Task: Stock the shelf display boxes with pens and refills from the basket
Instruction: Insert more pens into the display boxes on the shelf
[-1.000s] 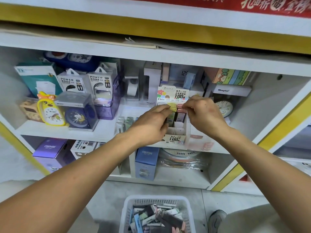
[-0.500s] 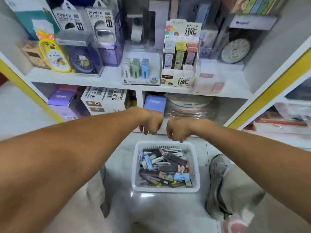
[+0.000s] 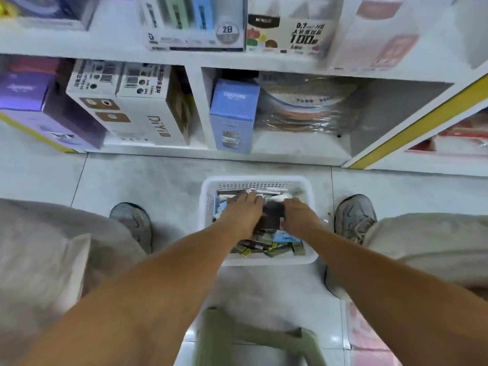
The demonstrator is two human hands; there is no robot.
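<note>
**Two hands are back down in the basket**

Both hands have left the shelf and dropped into the white basket (image 3: 257,260) on the floor. A second ago they were up at the 0.7 refill display box (image 3: 289,33), poking little packs into it. Then they came down over the basket with the fingers curled and nothing in them. Now they are right in the pile. So that box has had its turn, and I think the person is fetching more packs to go up next.

The left hand (image 3: 241,213) lies palm down over the packs, fingers pointing away toward the far wall of the basket. The right hand (image 3: 297,216) is just beside it, also palm down. Between them sits a dark pack (image 3: 272,215), and both hands touch it. The picture is blurry, so I cannot tell if the fingers pinch it or only rest on it.

Both arms stretch straight down and forward. The refill packs (image 3: 266,247) fill the near part of the basket. The 2B box (image 3: 195,25) stands left of the 0.7 box on the shelf above.
</note>
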